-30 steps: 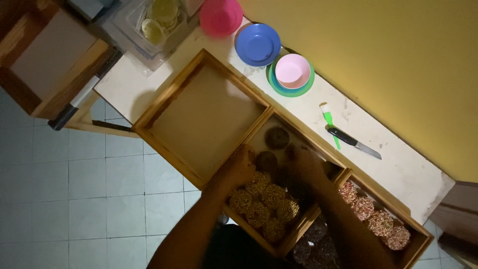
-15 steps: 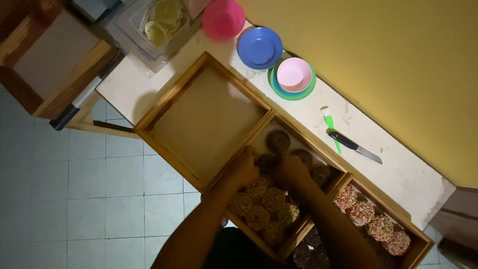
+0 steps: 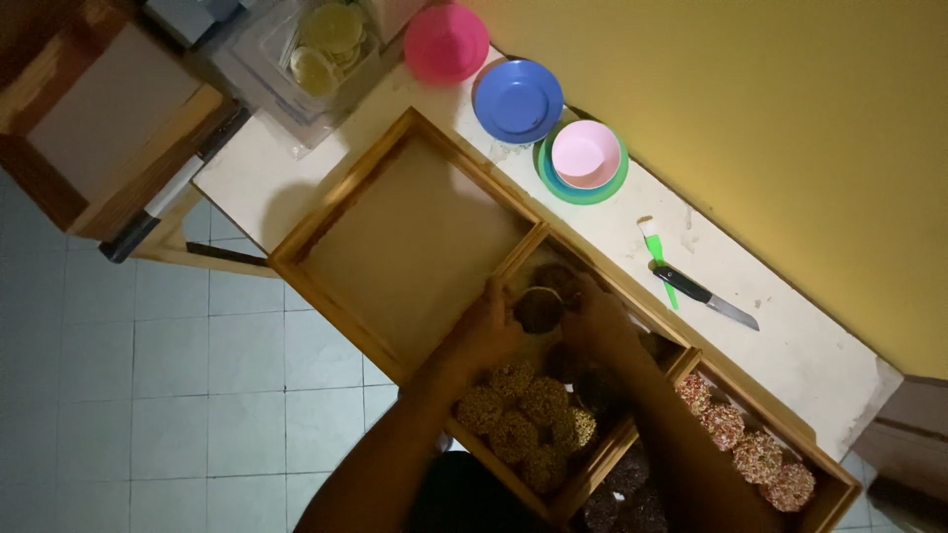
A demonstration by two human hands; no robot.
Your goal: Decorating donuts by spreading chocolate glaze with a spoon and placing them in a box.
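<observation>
Dim room, yellow wall, pale tiled floor; narrow white bench [image 3: 790, 345] carries wooden trays, with the empty tray [image 3: 405, 242] at 10 o'clock of the hands. Left hand [image 3: 486, 331] and right hand [image 3: 600, 321] meet over the middle tray [image 3: 523, 262], fingers of both pinching one dark chocolate doughnut [image 3: 539, 310] between them, sprinkled doughnuts [image 3: 518, 419] just below at 6 o'clock. Knife [image 3: 706, 298] at 3 o'clock, stacked bowls [image 3: 585, 158] at 12.
</observation>
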